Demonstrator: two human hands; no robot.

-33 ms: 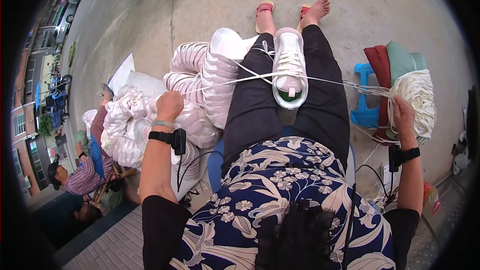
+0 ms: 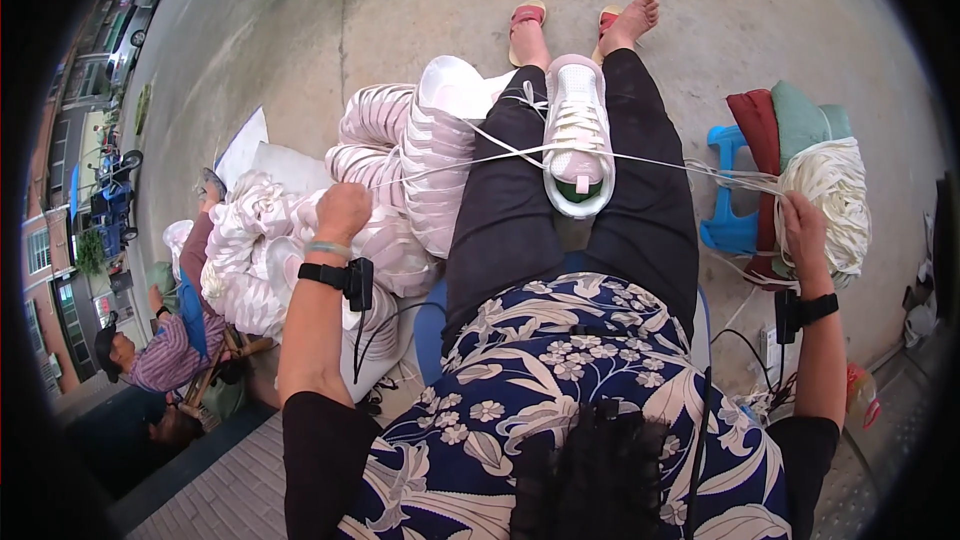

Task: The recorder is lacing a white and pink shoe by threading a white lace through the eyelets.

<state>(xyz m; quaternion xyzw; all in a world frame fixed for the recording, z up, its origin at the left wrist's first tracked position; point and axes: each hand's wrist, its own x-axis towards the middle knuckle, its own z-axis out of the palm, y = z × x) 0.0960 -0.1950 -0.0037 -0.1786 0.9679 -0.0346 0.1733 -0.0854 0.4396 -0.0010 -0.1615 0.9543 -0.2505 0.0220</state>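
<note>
The left hand (image 2: 343, 212) was held out to the left of the shoe (image 2: 577, 120) and nearer the body than its toe, with the back of the hand uppermost and the fingers curled under. The right hand (image 2: 803, 225) was out to the shoe's right, wrist low and fingers pointing away from the body, just beside a bundle of white strands (image 2: 835, 205).

Against the earlier frame, hardly anything differed: both hands, the shoe and its lace (image 2: 515, 153) were in nearly the same places.

The left hand was closed in a fist around one end of the lace, which ran in a nearly straight line from the shoe. The right hand's fingers were pinched together on the lace's other end. The shoe sat between the dark-trousered legs (image 2: 500, 230), toe pointing away, the lace crossing it near the ankle opening.
</note>
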